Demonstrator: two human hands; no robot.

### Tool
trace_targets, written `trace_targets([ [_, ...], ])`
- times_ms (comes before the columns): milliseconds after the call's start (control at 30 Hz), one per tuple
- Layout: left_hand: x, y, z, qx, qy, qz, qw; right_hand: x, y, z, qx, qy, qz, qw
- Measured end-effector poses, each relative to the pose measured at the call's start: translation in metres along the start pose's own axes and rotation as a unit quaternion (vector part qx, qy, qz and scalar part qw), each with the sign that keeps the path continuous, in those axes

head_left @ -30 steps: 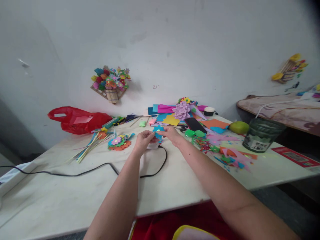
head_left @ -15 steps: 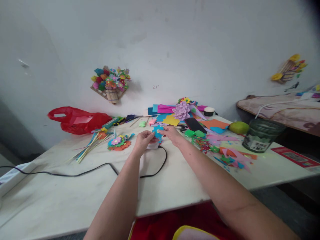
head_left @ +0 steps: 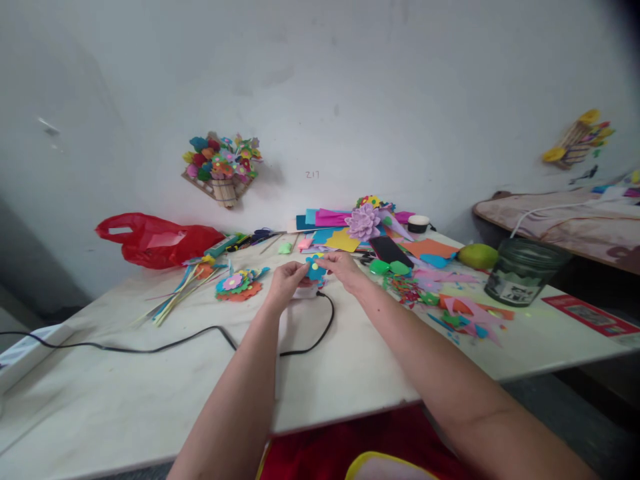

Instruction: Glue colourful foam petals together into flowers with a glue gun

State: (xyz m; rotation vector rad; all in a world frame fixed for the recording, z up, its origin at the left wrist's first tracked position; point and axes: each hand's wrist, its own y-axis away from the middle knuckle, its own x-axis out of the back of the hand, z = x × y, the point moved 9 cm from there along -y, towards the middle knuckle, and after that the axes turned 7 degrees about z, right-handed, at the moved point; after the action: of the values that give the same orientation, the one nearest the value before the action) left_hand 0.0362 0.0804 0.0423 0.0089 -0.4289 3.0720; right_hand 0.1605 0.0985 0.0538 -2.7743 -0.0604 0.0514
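A small blue craft-foam flower (head_left: 314, 269) with a yellow dot at its middle is held up over the table between both hands. My left hand (head_left: 287, 283) pinches its left edge between thumb and fingers. From the other side, my right hand (head_left: 342, 268) grips it, its fingertips close to the yellow dot. Below the flower sits a white device (head_left: 305, 293), mostly hidden by the hands, with a black cord (head_left: 327, 327) running from it. Left of my left hand lies a stack of layered foam flowers (head_left: 237, 285).
A red plastic bag (head_left: 160, 243) and thin strips (head_left: 175, 293) lie at left. Foam sheets (head_left: 345, 240), a purple flower (head_left: 364, 221) and a phone (head_left: 390, 251) are at the back. Foam scraps (head_left: 465, 315), a green mango-like fruit (head_left: 477, 255) and a dark jar (head_left: 523, 273) are at right.
The blue flower has turned slightly between the fingers, so its yellow dot shows more clearly. Both hands stay in nearly the same place, still gripping it.
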Motion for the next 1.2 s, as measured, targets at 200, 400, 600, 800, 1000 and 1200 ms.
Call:
trace_targets([
  [200, 0.007, -0.003, -0.002, -0.001, 0.001, 0.034, 0.999, -0.003, 0.001, -0.003, 0.009, 0.015, -0.019, 1.0],
  [400, 0.008, -0.003, -0.001, 0.001, -0.002, 0.03, 1.0, -0.002, 0.002, -0.007, 0.023, 0.032, -0.037, 0.999],
  [600, 0.005, -0.001, 0.001, -0.001, -0.013, 0.02, 1.0, -0.001, 0.001, -0.008, 0.021, 0.059, -0.039, 0.997],
  [800, 0.009, -0.001, 0.002, 0.004, -0.017, 0.031, 0.999, -0.001, 0.0, -0.006, 0.005, 0.037, -0.067, 0.997],
  [1000, 0.007, -0.002, -0.002, 0.008, -0.013, 0.015, 1.0, 0.0, 0.0, -0.008, 0.027, 0.057, -0.053, 0.997],
  [1200, 0.008, -0.002, -0.001, 0.003, -0.01, 0.018, 1.0, 0.002, -0.003, 0.002, -0.005, 0.054, -0.047, 0.997],
])
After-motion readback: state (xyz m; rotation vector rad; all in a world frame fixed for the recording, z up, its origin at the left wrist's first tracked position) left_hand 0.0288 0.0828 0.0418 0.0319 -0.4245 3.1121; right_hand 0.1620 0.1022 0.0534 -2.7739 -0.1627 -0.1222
